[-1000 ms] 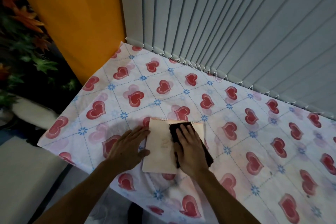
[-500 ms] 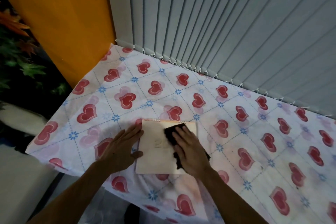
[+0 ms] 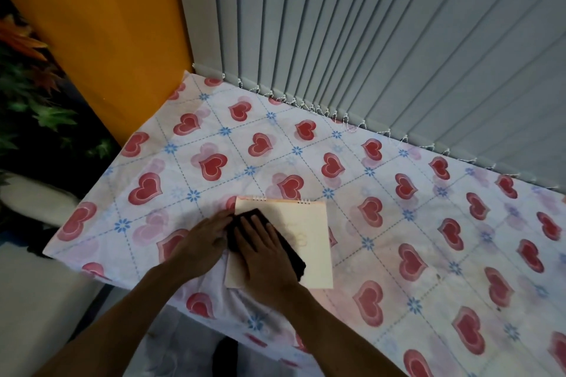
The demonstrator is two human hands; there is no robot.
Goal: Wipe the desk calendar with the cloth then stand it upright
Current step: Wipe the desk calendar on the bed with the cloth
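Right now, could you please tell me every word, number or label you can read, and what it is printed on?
Desk calendar: faint pale marks right of the dark cloth, too washed out to read.
Heart-patterned tablecloth: only hearts and flowers, no text.
Nothing else carries readable writing.

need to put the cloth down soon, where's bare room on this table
Free: the heart-print tablecloth right of the calendar, and the wide strip between its spiral top edge and the blinds. A smaller patch lies left of the left hand, toward the table corner. Crowded: the near edge, where both hands, the right hand pressing the dark cloth, cover the calendar.
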